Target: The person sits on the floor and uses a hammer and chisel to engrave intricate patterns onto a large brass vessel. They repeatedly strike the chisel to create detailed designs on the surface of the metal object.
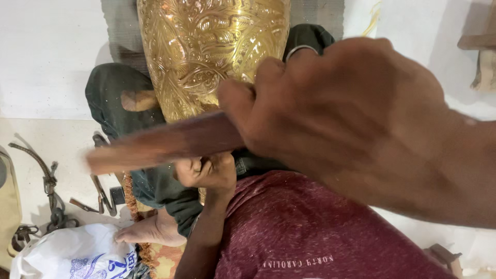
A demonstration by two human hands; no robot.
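Right hand (341,119) grip, wooden stick (160,144) lengthwise leftward

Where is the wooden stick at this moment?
In the head view, the wooden stick lies across the middle-left of the picture, gripped at one end by the right hand, in front of the engraved brass vessel and just above the left hand.

Vessel (206,51): glossy golden metal, engraved leaf relief, upper centre.
Stick (160,144): smooth reddish-brown wood, matt, centre left.
Shirt (310,232): maroon heathered cloth, lower centre.
Bag (72,256): thin white plastic, crinkled, lower left.
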